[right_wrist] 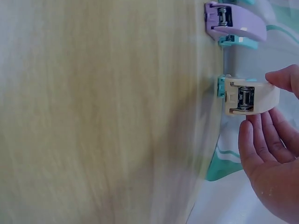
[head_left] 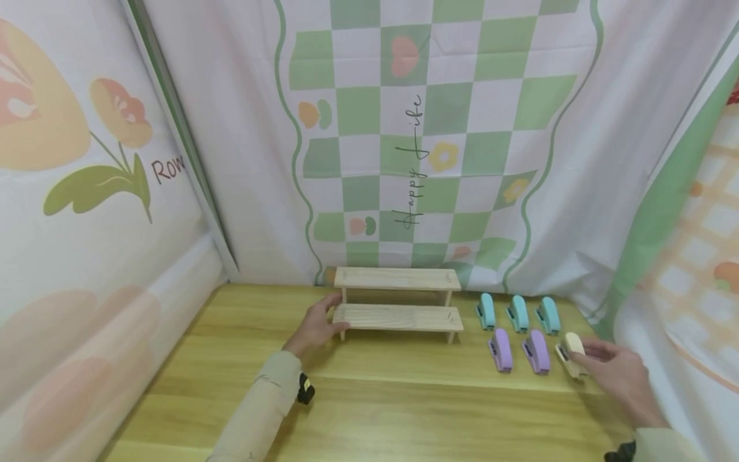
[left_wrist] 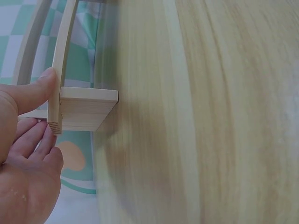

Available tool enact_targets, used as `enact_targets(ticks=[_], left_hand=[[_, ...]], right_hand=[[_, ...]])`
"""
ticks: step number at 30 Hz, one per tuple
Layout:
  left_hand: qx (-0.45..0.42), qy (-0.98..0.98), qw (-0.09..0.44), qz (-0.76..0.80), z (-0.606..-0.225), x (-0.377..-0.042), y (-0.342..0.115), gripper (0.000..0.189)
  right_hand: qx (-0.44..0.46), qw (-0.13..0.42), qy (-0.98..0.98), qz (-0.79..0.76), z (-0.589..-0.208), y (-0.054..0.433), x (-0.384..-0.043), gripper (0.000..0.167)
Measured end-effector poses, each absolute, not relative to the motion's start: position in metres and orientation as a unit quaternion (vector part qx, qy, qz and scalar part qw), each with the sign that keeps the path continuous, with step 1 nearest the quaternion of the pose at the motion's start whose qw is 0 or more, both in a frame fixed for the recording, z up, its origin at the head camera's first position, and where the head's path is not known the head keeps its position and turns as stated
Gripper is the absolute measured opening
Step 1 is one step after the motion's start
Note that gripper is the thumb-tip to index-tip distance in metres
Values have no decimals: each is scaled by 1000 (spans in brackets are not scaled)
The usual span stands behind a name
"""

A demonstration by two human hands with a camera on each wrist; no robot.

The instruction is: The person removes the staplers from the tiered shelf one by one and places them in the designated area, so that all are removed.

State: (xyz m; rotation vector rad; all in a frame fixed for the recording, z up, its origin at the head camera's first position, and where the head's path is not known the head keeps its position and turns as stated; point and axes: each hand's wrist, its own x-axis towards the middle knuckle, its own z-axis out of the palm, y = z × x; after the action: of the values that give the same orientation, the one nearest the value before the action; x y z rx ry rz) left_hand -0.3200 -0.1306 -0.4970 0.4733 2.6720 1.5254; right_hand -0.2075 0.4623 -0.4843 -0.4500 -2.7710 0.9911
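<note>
A two-step wooden shelf (head_left: 398, 317) stands at the back of the table. My left hand (head_left: 314, 326) grips the left end of its lower step. In the left wrist view, the thumb (left_wrist: 43, 86) lies against one side of the step board (left_wrist: 60, 70) and the fingertips are at the other. My right hand (head_left: 620, 372) holds a cream stapler (head_left: 571, 354) between thumb and fingers, at the right end of the front row. Beside it stand two purple staplers (head_left: 536, 351), (head_left: 500, 350). Behind them is a row of three teal staplers (head_left: 486, 311), (head_left: 518, 313), (head_left: 548, 315).
The wood-grain table (head_left: 369, 410) meets a green-and-white checked curtain (head_left: 404, 192) right behind the shelf. White printed fabric (head_left: 104, 256) walls the left side, and more fabric (head_left: 693, 308) hangs along the right edge, close to my right hand.
</note>
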Motion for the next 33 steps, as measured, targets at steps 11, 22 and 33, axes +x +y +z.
enact_targets(ticks=[11,22,33], left_hand=[[145,863,19,483,-497,-319,-130,74],[154,860,16,486,-501,-320,-126,73],[154,865,10,477,-495,-319,-129,75]], right_hand=[[-172,83,-923,334,-495,467,-215,72],[-183,81,-924,327,-504,471,-211,67],[-120,129,-940,293,-491,468,-210,74]])
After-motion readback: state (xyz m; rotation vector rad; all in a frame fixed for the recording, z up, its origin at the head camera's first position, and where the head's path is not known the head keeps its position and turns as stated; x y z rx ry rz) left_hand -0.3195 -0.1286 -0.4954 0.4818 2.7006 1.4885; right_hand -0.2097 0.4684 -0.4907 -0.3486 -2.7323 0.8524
